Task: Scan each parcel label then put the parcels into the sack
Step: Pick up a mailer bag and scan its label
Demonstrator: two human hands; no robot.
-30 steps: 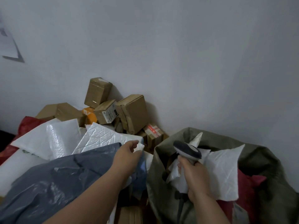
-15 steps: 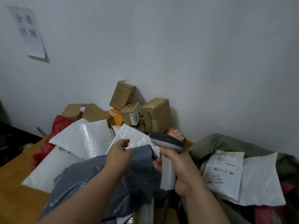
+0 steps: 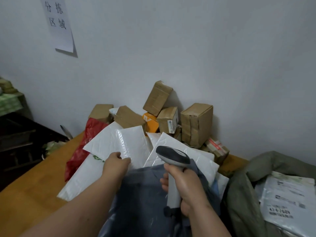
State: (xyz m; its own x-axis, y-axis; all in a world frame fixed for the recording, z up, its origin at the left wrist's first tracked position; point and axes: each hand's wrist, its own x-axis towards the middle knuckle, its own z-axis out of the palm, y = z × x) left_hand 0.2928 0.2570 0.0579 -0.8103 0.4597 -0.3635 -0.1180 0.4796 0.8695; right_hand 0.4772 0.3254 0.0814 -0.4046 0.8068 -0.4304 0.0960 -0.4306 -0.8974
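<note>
My right hand (image 3: 185,187) grips the handle of a grey barcode scanner (image 3: 172,157), its head pointing left over the parcel pile. My left hand (image 3: 116,164) pinches the near edge of a white bubble mailer (image 3: 119,142) that lies on top of the pile. A dark grey plastic parcel bag (image 3: 142,199) lies in front, under both forearms. The olive-green sack (image 3: 242,194) stands open at the right, with a white labelled parcel (image 3: 289,202) inside it.
Several brown cardboard boxes (image 3: 196,124) are stacked against the wall behind more white mailers (image 3: 181,147). A red bag (image 3: 80,149) lies at the pile's left on the wooden table (image 3: 25,192). A paper sign (image 3: 59,24) hangs on the wall; dark shelving stands far left.
The view has swung left, away from the sack. My right hand brought the scanner from over the sack to above the pile. My left hand shifted from the grey bag onto the white mailer's edge.
</note>
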